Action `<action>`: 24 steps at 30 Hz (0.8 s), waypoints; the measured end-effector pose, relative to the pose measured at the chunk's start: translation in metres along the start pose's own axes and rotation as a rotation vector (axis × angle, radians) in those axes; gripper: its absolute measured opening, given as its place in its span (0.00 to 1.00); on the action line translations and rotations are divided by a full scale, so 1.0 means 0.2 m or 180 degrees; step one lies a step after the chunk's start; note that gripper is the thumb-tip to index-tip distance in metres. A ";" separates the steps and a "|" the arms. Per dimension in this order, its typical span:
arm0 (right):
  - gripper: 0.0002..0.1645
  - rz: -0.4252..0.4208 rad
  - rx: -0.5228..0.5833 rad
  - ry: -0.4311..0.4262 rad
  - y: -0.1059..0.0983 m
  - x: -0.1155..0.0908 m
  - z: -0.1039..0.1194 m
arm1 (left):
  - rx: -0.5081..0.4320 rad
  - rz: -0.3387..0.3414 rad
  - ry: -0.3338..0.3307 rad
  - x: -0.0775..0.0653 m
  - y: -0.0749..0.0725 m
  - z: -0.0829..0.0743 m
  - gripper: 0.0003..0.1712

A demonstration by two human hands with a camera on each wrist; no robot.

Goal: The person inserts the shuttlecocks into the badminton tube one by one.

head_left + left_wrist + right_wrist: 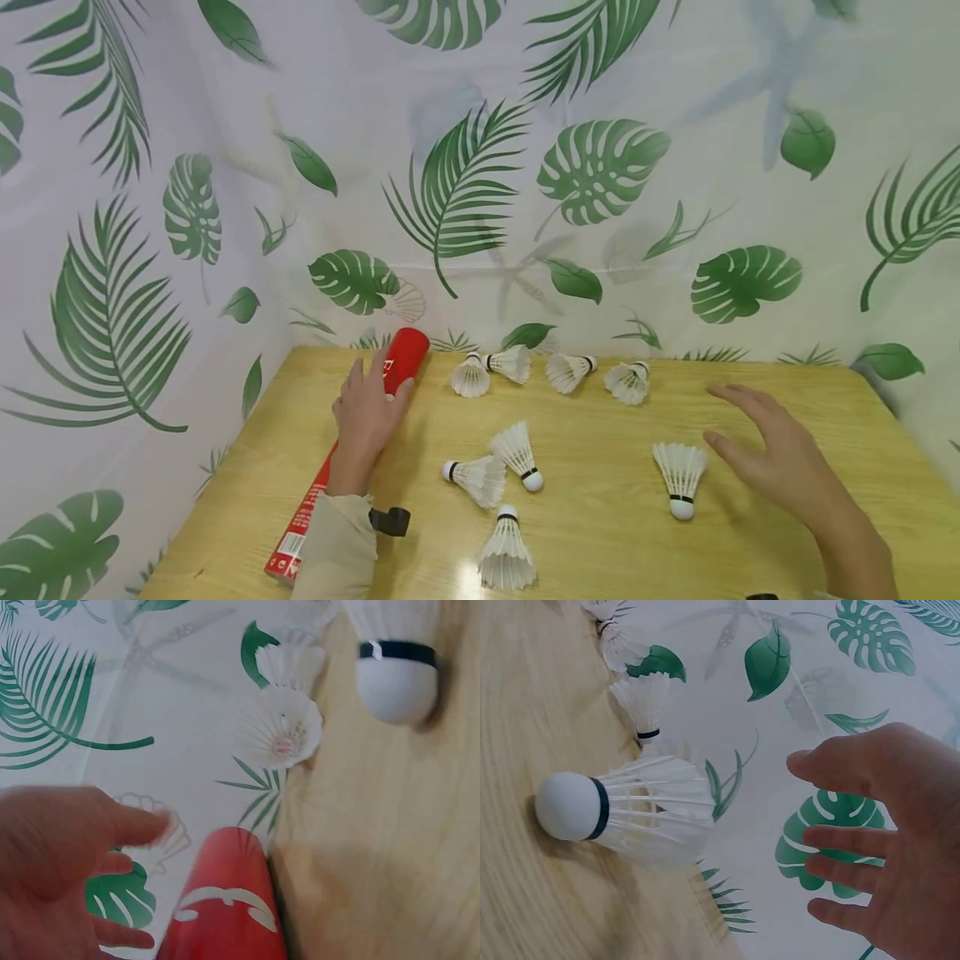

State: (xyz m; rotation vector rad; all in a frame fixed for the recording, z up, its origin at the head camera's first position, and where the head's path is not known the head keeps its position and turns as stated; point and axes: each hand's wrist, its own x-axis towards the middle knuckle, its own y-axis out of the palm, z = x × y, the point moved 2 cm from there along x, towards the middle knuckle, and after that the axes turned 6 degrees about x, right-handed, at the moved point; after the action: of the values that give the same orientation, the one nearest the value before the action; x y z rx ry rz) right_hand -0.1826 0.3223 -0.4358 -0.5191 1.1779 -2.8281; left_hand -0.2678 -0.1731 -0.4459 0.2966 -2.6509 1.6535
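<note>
A long red shuttlecock tube [407,354] lies slantwise on the left of the table, with white lettering and a barcode. Over its upper part is my left hand [367,417], fingers loosely spread; in the left wrist view the thumb and fingers stand beside the tube [225,922], not curled round it. My right hand [783,467] hovers with its fingers parted, right of a lone white feather shuttlecock [681,479]. In the right wrist view a gap separates that shuttlecock [656,810] from the fingers, which hold nothing.
Three shuttlecocks lie close together mid-table, one of them cork-up near the front [507,554]. Several more, such as one at the back [572,371], line the table's rear edge. Behind stands a white leaf-printed cloth [465,325]. The wooden table [585,517] reflects light.
</note>
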 end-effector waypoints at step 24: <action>0.26 0.0350 -0.0101 -0.0431 0.19 0.01 -0.04 | 0.0620 0.0187 0.0108 0.00 0.08 0.18 0.43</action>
State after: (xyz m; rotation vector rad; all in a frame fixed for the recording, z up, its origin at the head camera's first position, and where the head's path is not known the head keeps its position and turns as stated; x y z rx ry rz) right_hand -0.1899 0.3006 -0.4663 -0.6166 1.1891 -2.6410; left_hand -0.2675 -0.1979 -0.4751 0.1911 -2.5012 1.9203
